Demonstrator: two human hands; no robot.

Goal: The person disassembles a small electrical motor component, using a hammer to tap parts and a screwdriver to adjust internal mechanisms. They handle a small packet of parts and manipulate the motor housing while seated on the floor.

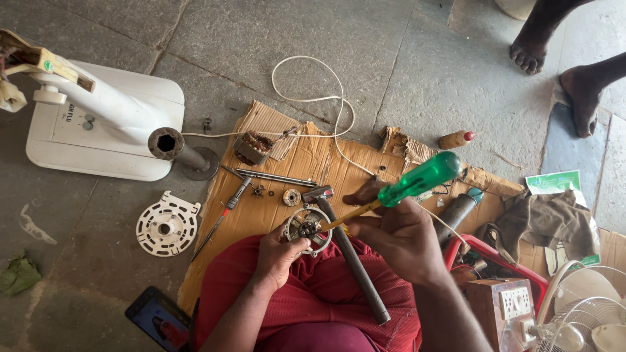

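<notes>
We see left hand (279,254), fingers wrapped round rim of round metal motor housing (306,227), propped on red-clothed lap at cardboard sheet (215,251) edge. Right hand (403,238), fingers closed on green-handled screwdriver (417,180), tip set in housing centre. Hammer (349,251) lies across lap, just beside housing. We note white fan base (104,137) on stone floor, well apart; another person's bare feet (561,65) top right

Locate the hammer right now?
In the head view the hammer lies low in the centre, its head beside the round metal motor housing held by the left hand, its handle running down across the red cloth, just left of the right hand.
</notes>
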